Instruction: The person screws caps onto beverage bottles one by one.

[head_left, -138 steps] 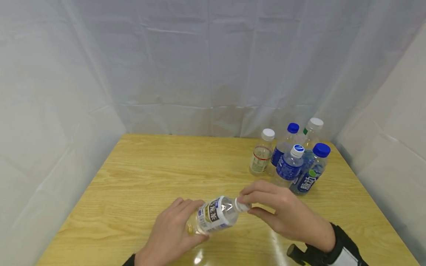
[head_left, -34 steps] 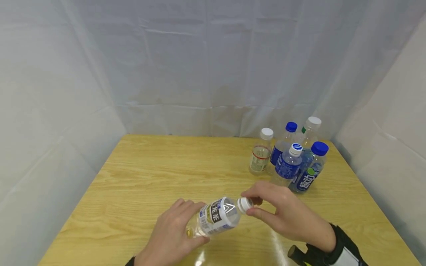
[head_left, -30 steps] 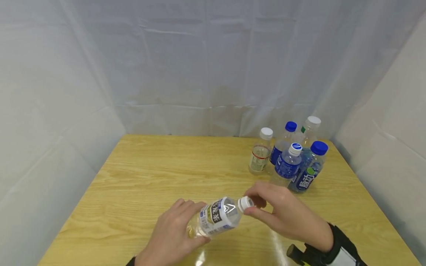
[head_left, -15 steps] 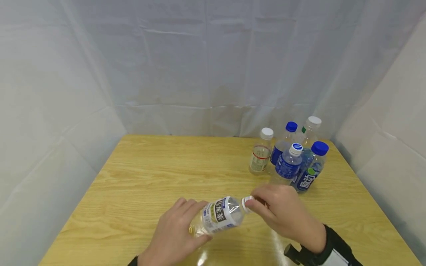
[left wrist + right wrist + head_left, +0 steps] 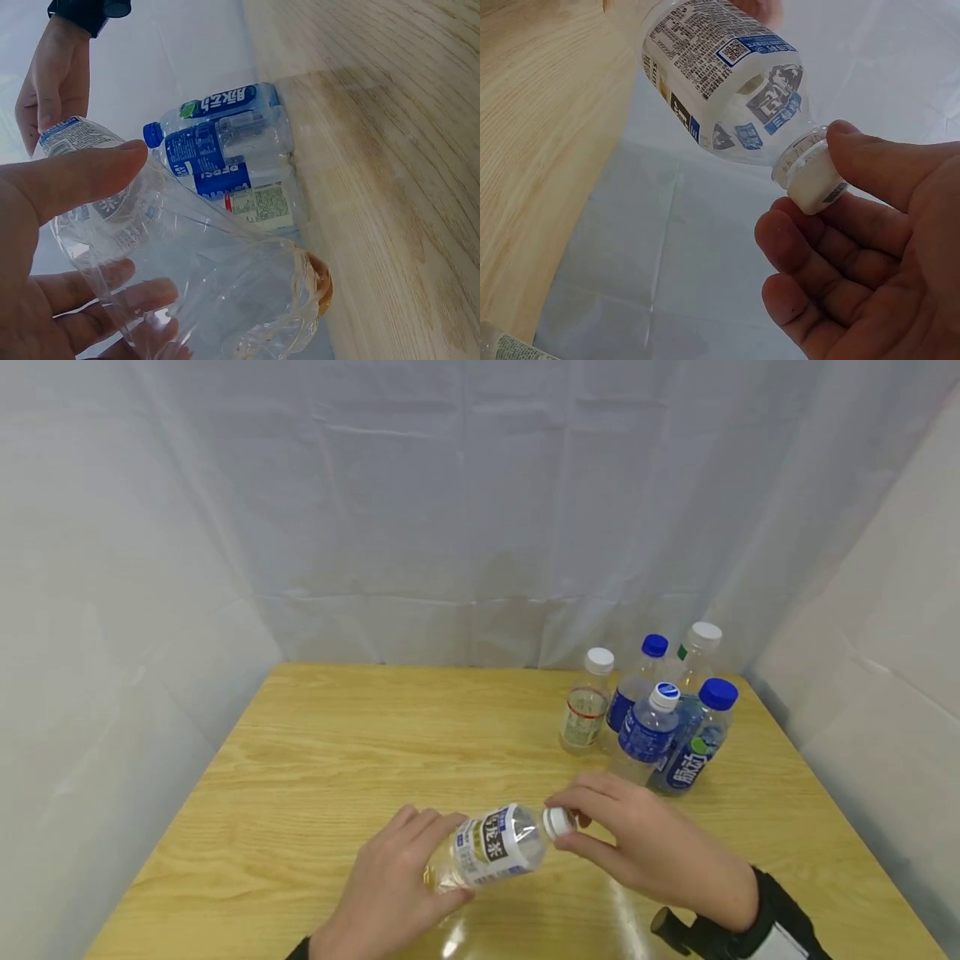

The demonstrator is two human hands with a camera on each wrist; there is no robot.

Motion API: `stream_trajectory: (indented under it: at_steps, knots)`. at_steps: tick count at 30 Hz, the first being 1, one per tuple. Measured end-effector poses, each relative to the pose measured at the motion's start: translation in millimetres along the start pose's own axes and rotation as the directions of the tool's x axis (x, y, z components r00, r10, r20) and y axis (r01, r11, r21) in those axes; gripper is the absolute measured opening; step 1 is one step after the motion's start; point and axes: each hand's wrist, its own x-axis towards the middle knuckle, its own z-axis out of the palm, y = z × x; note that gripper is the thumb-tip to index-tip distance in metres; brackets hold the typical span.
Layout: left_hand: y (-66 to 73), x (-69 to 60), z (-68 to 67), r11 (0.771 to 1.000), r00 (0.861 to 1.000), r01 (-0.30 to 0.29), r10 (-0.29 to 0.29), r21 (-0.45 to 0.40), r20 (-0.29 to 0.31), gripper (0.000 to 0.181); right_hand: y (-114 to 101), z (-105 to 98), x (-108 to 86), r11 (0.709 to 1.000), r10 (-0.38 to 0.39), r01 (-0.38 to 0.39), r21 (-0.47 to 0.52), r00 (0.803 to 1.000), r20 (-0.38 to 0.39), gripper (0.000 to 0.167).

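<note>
A clear plastic drink bottle (image 5: pixel 491 843) with a white, blue and black label lies tilted above the table, its neck pointing right. My left hand (image 5: pixel 397 877) grips its lower body, thumb on the near side and fingers over the far side. A white cap (image 5: pixel 557 822) sits at the neck, and my right hand (image 5: pixel 637 835) pinches it between thumb and fingers. In the right wrist view the thumb presses the cap (image 5: pixel 814 182) from above, with a clear ring on the neck behind it. Amber colour shows at the bottle's base (image 5: pixel 319 281) in the left wrist view.
Several capped bottles stand close together at the table's back right: a white-capped one (image 5: pixel 585 714) with a red-lined label, a blue-labelled one (image 5: pixel 648 739), and a blue-capped one (image 5: pixel 693 760) among them. White sheeting (image 5: pixel 465 527) encloses the wooden table (image 5: pixel 337 727).
The right hand has turned on the cap and back again: half a second ago its thumb covered more of the cap. The left hand and bottle stay almost in place.
</note>
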Motion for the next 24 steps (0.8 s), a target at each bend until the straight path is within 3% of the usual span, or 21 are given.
stream_trajectory:
  at_steps: [5, 11, 14, 17, 19, 24]
  knots:
    - [0.8, -0.6, 1.4, 1.0, 1.0, -0.018, 0.018, 0.012, -0.017, 0.074, -1, 6, 2.1, 0.992, 0.098, -0.096, -0.085, 0.995, 0.027, 0.013]
    - [1.8, -0.4, 1.2, 0.999, 0.999, -0.032, 0.032, 0.036, -0.013, 0.075, 1, 13, 2.6, 0.979, 0.117, -0.115, -0.167, 0.993, -0.003, 0.022]
    - [1.3, -0.6, 0.5, 0.999, 1.0, -0.02, 0.02, 0.04, 0.002, 0.076, 2, 10, 0.6, 0.989, 0.099, -0.098, -0.112, 0.995, 0.001, 0.022]
    - [0.4, -0.2, -0.7, 0.999, 1.0, -0.002, 0.001, 0.033, 0.018, 0.078, 2, 5, -1.3, 0.997, 0.061, -0.061, -0.042, 0.998, 0.011, 0.05]
    - [0.0, 0.4, -1.4, 1.0, 1.0, 0.008, -0.009, 0.03, 0.027, 0.078, 2, 2, -1.5, 1.0, 0.02, -0.02, -0.014, 1.0, 0.011, 0.059]
    - [0.5, 0.5, -1.8, 1.0, 1.0, 0.0, 0.0, 0.027, 0.017, 0.078, 1, 1, 0.3, 0.999, -0.041, 0.041, -0.008, 0.999, -0.007, 0.044]
